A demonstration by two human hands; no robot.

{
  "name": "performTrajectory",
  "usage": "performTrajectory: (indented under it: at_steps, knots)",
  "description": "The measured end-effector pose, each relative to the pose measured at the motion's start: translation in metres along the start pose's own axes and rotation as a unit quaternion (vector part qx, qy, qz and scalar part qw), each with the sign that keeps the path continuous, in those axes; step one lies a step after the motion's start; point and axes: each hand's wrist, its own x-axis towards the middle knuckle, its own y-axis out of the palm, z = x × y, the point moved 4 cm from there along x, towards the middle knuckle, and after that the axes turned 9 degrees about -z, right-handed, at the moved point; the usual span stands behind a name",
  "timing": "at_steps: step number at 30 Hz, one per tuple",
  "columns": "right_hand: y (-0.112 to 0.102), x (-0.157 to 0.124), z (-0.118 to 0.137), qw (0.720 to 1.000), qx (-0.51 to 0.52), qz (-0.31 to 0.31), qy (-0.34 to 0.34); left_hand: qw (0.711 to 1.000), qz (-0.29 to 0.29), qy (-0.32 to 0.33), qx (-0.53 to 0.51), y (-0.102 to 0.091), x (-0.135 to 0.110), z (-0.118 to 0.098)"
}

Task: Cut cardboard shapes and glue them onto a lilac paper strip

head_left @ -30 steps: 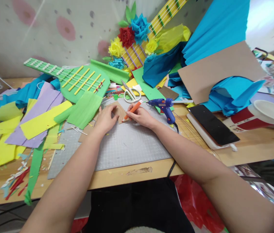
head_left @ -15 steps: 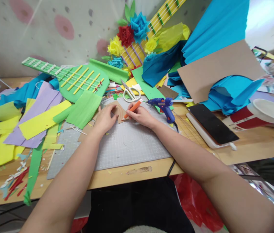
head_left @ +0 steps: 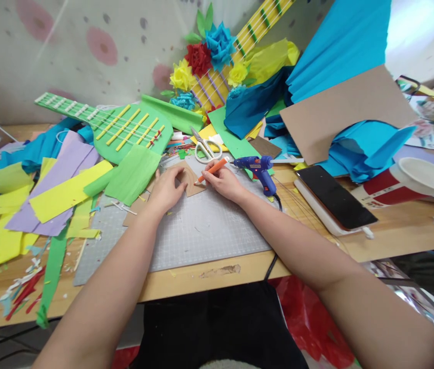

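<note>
A small brown cardboard piece point(head_left: 193, 183) lies on the grey cutting mat point(head_left: 205, 230). My left hand point(head_left: 168, 188) presses on its left side, fingers curled over the edge. My right hand point(head_left: 222, 182) is closed around an orange craft knife point(head_left: 213, 169), whose tip touches the upper right edge of the cardboard. Both forearms reach in from the bottom of the head view.
White scissors point(head_left: 206, 147) and a blue glue gun point(head_left: 257, 169) lie just behind the hands. A black phone point(head_left: 334, 197) rests at the right, a red cup point(head_left: 401, 187) beyond it. Coloured paper sheets point(head_left: 63, 192) cover the left; a green paper guitar point(head_left: 124, 130) and large cardboard point(head_left: 340, 110) sit behind.
The orange knife tip has shifted up along the right edge of the cardboard piece, from its lower part toward the top. My left hand stays put.
</note>
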Motion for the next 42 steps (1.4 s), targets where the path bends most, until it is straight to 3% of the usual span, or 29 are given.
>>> performTrajectory:
  at_steps: [26, 33, 39, 42]
  knots:
    - [0.0016, -0.0024, 0.0004, 0.999, -0.001, 0.026, 0.035, 0.999, 0.004, 0.019, -0.031, 0.0024, -0.0005, 0.0003]
    - [-0.0028, 0.0018, -0.0029, 0.999, -0.029, -0.025, 0.021, 0.999, 0.003, 0.016, -0.031, 0.0023, 0.0001, -0.0004]
    - [0.0008, -0.0003, -0.0035, 1.000, -0.015, 0.015, 0.018, 0.999, 0.001, 0.014, -0.035, 0.0024, -0.0004, -0.0001]
    - [-0.0007, -0.0001, -0.0028, 1.000, -0.024, 0.000, 0.016, 0.999, 0.003, 0.014, -0.034, 0.0024, -0.0008, -0.0002]
